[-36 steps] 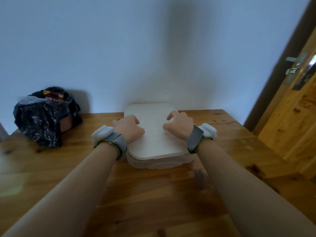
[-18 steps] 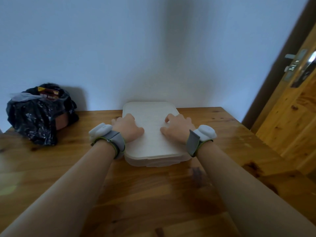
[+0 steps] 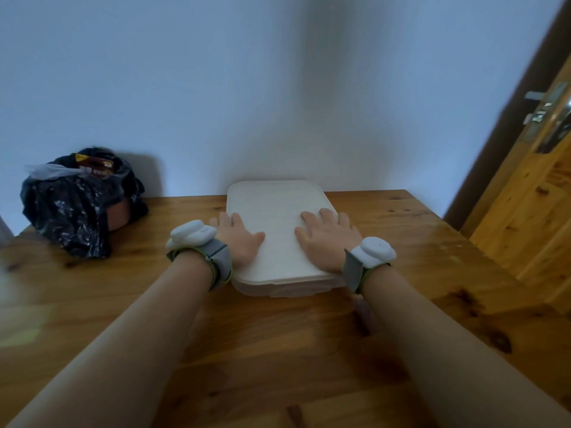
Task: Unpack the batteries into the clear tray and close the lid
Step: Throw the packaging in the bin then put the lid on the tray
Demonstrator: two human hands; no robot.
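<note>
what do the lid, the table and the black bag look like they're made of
The lid looks like matte white plastic: opaque, smooth, with rounded corners. The table looks like varnished wood: knots, grain and a slight sheen. The bag looks like thin glossy plastic film: crinkled, with small glints.

The table [image 3: 278, 350] is glossy knotty wood, like the door [image 3: 531, 217]. The lid [image 3: 278, 230] looks matt white plastic. The bag [image 3: 71, 208] is crinkly, shiny black plastic.
</note>
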